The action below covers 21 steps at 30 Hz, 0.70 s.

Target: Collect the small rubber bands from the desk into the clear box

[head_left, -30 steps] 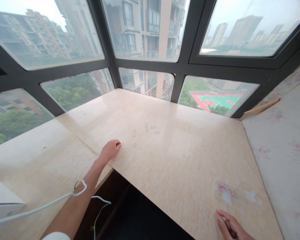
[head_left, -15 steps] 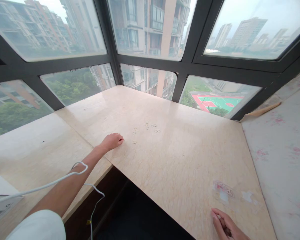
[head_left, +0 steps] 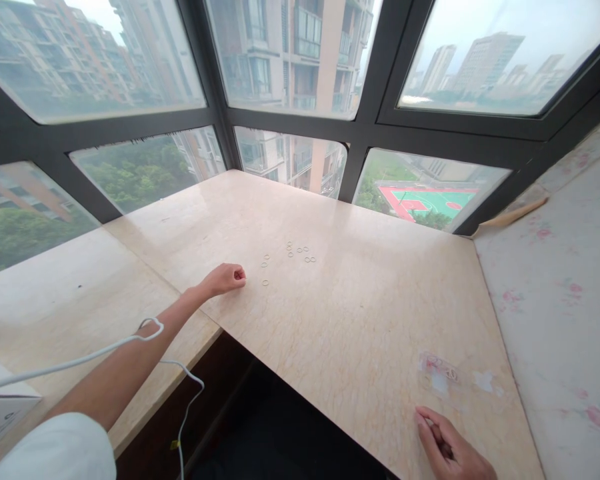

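Note:
Several thin, pale rings lie flat on the marble-patterned tabletop (head_left: 330, 313); one small ring (head_left: 265, 283) is closest to my left hand (head_left: 226, 279). That hand is closed just left of this ring, its fingertips pinched low over the surface. What it pinches, if anything, is too small to make out. My right hand (head_left: 453, 448) lies at the front right with curled fingers and the thumb against the index finger; nothing shows in it. Just beyond it is a clear plastic packet (head_left: 441, 375) with red print and a whitish patch.
A white cable (head_left: 95, 362) runs across my left forearm and hangs past the table's front edge. At the lower left stands a white box (head_left: 3, 403). Dark window frames (head_left: 300, 127) border the back, and a flowered wall (head_left: 555, 300) borders the right.
The view has shifted slightly, moving the whole scene a little left. My left hand has turned a little at the fingertips and remains closed. My right hand stays by the packet.

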Each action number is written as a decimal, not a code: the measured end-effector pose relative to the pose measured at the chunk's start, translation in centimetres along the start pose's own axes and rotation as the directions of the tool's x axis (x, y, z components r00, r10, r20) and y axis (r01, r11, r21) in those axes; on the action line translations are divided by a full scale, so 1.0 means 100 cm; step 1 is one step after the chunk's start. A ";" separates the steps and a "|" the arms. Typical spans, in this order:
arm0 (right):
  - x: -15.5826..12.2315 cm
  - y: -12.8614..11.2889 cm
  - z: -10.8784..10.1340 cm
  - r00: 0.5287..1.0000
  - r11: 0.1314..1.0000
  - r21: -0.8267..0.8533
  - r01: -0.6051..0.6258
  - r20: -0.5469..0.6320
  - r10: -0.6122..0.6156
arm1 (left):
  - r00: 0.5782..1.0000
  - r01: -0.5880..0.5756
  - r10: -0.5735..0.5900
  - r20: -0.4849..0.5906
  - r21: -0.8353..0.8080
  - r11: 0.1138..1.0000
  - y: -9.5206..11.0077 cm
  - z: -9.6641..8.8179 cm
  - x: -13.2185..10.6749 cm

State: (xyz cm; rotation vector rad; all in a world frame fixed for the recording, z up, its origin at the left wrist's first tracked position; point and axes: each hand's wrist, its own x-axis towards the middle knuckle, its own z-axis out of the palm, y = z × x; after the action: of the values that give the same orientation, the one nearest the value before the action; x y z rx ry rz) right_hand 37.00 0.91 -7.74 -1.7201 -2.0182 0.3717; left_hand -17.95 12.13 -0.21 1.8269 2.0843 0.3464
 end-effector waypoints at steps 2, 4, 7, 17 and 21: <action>0.001 -0.007 -0.001 1.000 1.000 0.008 0.014 -0.025 -0.013 | 0.999 0.050 -0.052 0.000 -0.262 0.964 0.010 0.002 -0.005; 0.002 -0.015 -0.003 0.998 1.000 0.011 0.018 -0.065 -0.018 | 0.996 0.088 -0.082 0.034 -0.503 0.860 0.025 0.004 -0.009; 0.003 -0.023 -0.005 0.992 0.999 0.001 0.054 -0.115 -0.053 | 0.998 0.053 -0.012 0.059 -0.744 0.667 0.054 0.008 -0.014; 0.003 -0.034 -0.007 0.985 0.995 0.051 0.089 -0.151 -0.081 | 0.907 0.086 0.375 0.193 -0.956 0.282 0.165 0.046 -0.007; 0.005 -0.037 -0.009 0.992 0.995 0.103 0.011 -0.127 0.002 | 0.853 0.126 0.475 0.219 -0.968 0.219 0.220 0.068 -0.008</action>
State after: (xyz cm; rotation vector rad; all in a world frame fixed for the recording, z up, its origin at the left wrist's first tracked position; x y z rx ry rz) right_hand 34.18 0.68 -5.10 -1.6342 -1.8793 0.3501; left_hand 4.85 14.16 2.57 1.0900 0.7864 0.9046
